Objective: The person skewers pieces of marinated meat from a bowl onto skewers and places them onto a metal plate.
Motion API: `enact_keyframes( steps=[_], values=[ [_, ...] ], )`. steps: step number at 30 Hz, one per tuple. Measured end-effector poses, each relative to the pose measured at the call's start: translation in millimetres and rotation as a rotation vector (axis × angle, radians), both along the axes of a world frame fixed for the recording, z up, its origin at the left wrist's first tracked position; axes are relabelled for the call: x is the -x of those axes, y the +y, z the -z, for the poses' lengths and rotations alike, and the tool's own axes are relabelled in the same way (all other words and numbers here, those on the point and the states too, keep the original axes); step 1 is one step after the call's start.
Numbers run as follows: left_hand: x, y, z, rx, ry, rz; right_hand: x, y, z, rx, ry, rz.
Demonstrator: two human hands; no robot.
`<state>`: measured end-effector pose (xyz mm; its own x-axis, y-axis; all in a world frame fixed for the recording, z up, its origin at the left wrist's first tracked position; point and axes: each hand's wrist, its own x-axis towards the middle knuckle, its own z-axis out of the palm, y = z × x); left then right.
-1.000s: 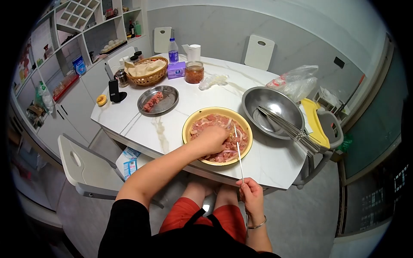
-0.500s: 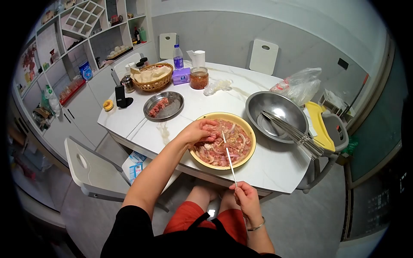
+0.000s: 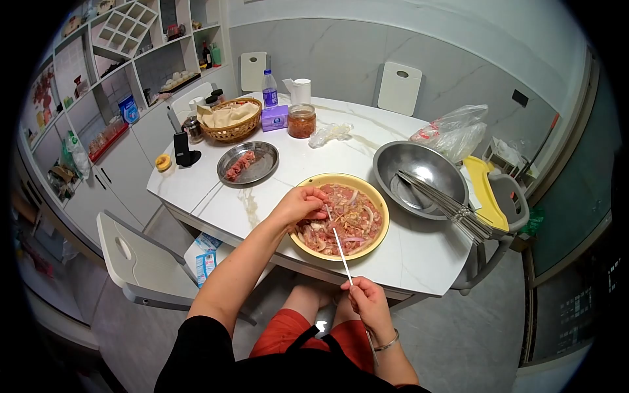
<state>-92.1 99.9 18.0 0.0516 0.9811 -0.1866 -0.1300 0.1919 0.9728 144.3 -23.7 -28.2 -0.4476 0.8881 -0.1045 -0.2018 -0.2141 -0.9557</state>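
Observation:
My right hand (image 3: 370, 302), with a bracelet at the wrist, is closed around a flat metal skewer (image 3: 343, 254) that slants up over the bowl. A small piece of meat sits on the skewer near its upper end. My left hand (image 3: 304, 204) pinches at the skewer's tip, above the left side of the yellow bowl (image 3: 382, 234); a bit of meat seems to be between its fingers. Sliced raw meat with onion (image 3: 350, 216) fills the bowl. Behind it, a round metal plate (image 3: 265, 167) holds a skewer threaded with meat (image 3: 241, 165).
A steel basin (image 3: 419, 157) with a bundle of skewers (image 3: 452, 211) across its rim stands right of the bowl. Farther back are a wicker basket (image 3: 230, 133), a jar (image 3: 302, 122), a bottle (image 3: 269, 90) and plastic bags (image 3: 455, 133). A chair (image 3: 141, 259) stands at left.
My left hand rose out of the meat and moved left to the skewer's tip. The skewer swung leftward with my right hand, and a piece of meat shows on it.

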Motion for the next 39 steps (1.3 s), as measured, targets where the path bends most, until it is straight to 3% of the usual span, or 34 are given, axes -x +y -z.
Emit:
enact_keyframes(
  steps=[6, 17, 20, 32, 39],
  values=[
    [-2.6, -4.9, -0.8, -0.083, -0.015, 0.004, 1.0, -0.2, 0.9, 0.001, 0.008, 0.004],
    [-11.1, -7.6, 3.0, -0.328, 0.291, -0.075, 4.4, -0.1, 3.2, 0.012, 0.037, 0.008],
    [-11.1, -8.6, 2.5, -0.336, 0.389, -0.067, 4.1, -0.4, 5.0, 0.01, 0.045, 0.018],
    [-13.0, -3.4, 4.7, -0.214, 0.259, -0.093, -0.6, -2.7, 0.1, 0.003, 0.018, 0.034],
    [-16.1, -5.3, -6.2, -0.141, 0.313, -0.081, -2.2, -5.5, -2.7, -0.015, 0.015, 0.032]
  ],
)
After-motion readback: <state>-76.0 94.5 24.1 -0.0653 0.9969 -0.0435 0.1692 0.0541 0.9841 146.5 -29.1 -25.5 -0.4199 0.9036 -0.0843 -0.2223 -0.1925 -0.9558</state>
